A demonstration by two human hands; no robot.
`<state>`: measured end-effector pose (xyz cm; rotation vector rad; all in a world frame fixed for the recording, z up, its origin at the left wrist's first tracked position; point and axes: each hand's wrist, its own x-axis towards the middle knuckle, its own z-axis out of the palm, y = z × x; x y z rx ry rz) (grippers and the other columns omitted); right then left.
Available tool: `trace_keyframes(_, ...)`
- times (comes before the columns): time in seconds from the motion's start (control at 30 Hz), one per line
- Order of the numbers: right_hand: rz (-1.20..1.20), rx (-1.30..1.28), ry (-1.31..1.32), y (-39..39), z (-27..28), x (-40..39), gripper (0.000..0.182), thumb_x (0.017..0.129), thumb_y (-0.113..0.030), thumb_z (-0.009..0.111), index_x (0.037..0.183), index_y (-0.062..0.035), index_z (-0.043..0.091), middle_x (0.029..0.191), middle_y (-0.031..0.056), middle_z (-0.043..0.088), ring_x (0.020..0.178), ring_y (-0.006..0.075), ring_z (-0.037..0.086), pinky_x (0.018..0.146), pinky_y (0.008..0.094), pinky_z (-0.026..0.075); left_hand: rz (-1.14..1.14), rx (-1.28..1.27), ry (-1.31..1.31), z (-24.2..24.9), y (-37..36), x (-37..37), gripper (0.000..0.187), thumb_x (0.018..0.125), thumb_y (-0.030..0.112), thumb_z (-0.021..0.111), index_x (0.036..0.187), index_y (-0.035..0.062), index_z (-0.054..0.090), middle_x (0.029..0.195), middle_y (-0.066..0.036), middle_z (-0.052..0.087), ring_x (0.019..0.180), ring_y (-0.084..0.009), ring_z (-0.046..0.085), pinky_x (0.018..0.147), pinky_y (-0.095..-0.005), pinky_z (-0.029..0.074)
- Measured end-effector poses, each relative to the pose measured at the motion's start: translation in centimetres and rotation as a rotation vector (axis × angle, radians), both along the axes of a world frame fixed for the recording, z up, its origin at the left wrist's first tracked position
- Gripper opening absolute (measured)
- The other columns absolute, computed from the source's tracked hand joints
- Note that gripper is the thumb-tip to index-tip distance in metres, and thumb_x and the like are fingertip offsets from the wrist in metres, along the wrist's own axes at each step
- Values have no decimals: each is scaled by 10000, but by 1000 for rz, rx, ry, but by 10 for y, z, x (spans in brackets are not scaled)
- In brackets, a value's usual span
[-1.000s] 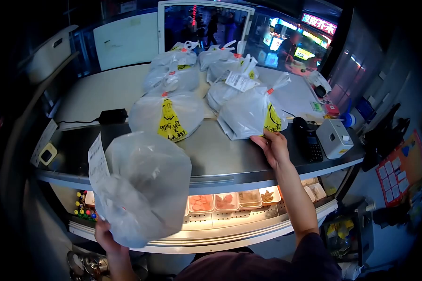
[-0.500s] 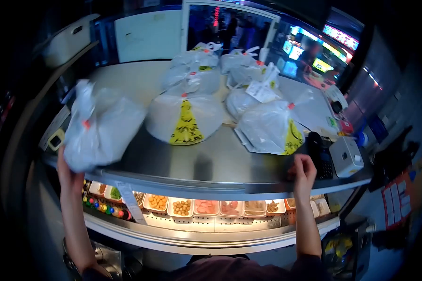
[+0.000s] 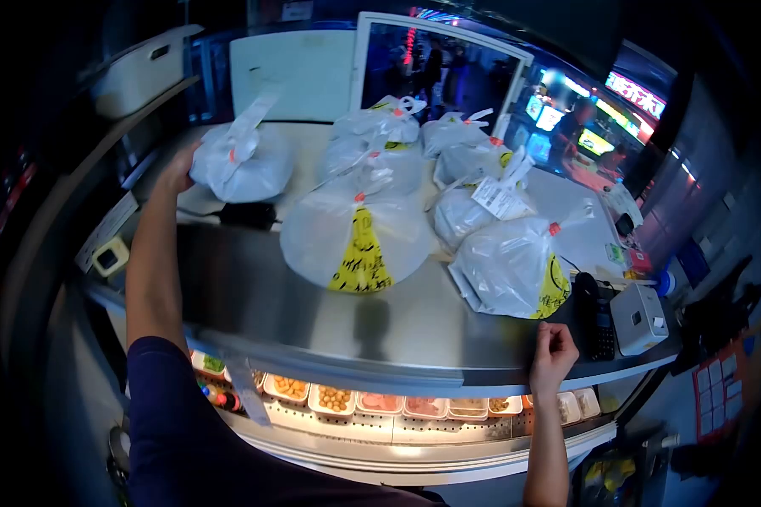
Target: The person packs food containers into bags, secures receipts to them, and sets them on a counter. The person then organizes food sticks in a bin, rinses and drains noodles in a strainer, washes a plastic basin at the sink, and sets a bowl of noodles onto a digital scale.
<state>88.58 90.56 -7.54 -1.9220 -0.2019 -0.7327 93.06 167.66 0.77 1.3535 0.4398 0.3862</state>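
A tied white plastic bag (image 3: 249, 169) stands at the back left of the metal counter (image 3: 313, 317). My left hand (image 3: 180, 167) is against its left side, with the fingers partly hidden behind the bag. Near the front edge on the right, my right hand (image 3: 555, 348) is closed, its fingers curled; anything inside them is too small to make out. Just beyond that hand sits a bag with a yellow print (image 3: 507, 266). A large round bag with a yellow print (image 3: 355, 237) rests at mid-counter.
Several more tied bags (image 3: 372, 144) stand behind. A black handset (image 3: 604, 325) and a white box-shaped device (image 3: 638, 319) are at the right. Food trays (image 3: 334, 399) lie in the lit case below. A window (image 3: 440, 72) is at the back.
My left hand and its bag have moved back, away from the front left edge. A black object now shows beside that bag. My right hand stays near the front edge; the view has shifted.
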Motion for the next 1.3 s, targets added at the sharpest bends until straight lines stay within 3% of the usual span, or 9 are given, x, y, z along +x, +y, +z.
trace_keyframes(0.33, -144, -174, 32, 16, 9, -1, 247, 896, -121, 666, 718, 33, 592, 528, 29, 462, 493, 87, 386, 471, 268, 301, -100, 207, 120, -50, 25, 129, 426, 975, 367, 504, 1236, 43, 591, 1160, -116, 677, 1021, -218, 677, 882, -385, 541)
trace_keyframes(0.53, -154, -208, 22, 15, 10, 0, 242, 890, -114, 668, 713, 32, 593, 523, 36, 460, 486, 95, 388, 472, 280, 303, 534, 299, 129, -32, 8, 176, 555, 933, 413, 465, 1289, -6, 543, 1176, -205, 638, 1019, -319, 665, 858, -407, 545)
trace_keyframes(0.7, -120, -205, 15, 13, 3, 2, 254, 918, -126, 657, 728, 23, 580, 552, -2, 459, 513, 65, 372, 479, 253, 282, 331, 613, 839, 8, -36, 97, 645, 949, 453, 367, 1331, -51, 494, 1238, -284, 578, 1075, -367, 638, 840, -473, 558)
trace_keyframes(0.83, -117, -220, 17, 17, 7, -2, 270, 941, -129, 647, 730, 15, 557, 574, -37, 447, 537, 40, 350, 488, 234, 262, -210, 209, 378, -23, -13, 116, 861, 954, 616, 372, 1436, -94, 298, 1281, -327, 504, 1095, -374, 609, 811, -471, 579)
trace_keyframes(0.93, -95, -216, -3, 14, 4, -1, 273, 938, -129, 648, 725, 13, 554, 569, -35, 436, 535, 43, 343, 486, 243, 257, -13, 100, 270, -27, -35, 136, 934, 938, 647, 419, 1522, -28, 146, 1550, -266, 174, 1207, -391, 534, 929, -509, 519)
trace_keyframes(1.03, -99, -245, -16, 12, 4, 0, 253, 904, -134, 662, 719, 19, 582, 534, 14, 441, 490, 86, 380, 468, 272, 289, 162, 330, 335, -19, -69, 107, 986, 910, 655, 479, 1545, 9, 89, 1405, -262, 430, 1148, -412, 554, 982, -509, 470)
trace_keyframes(1.07, -97, -239, -30, 14, 6, -2, 260, 902, -136, 662, 710, 15, 574, 533, 20, 431, 493, 94, 377, 472, 281, 291, 217, 454, 463, -17, -62, 108, 879, 907, 606, 513, 1560, 135, 161, 1448, -250, 383, 1168, -434, 521, 977, -541, 452)
trace_keyframes(1.2, -76, -237, -34, 13, 5, -5, 270, 942, -141, 636, 739, 22, 565, 581, -17, 432, 562, 57, 358, 496, 255, 273, 458, 810, 143, 23, -83, 70, 603, 926, 478, 537, 1397, 115, 438, 1240, -194, 535, 1009, -330, 591, 872, -445, 495)
trace_keyframes(1.3, -44, -257, -29, 8, 2, -8, 262, 955, -161, 631, 778, 26, 583, 644, -21, 463, 621, 57, 379, 530, 250, 312, 352, 839, -338, 87, -176, -18, 442, 951, 377, 544, 1264, 66, 519, 1041, -130, 568, 862, -237, 596, 754, -355, 497)
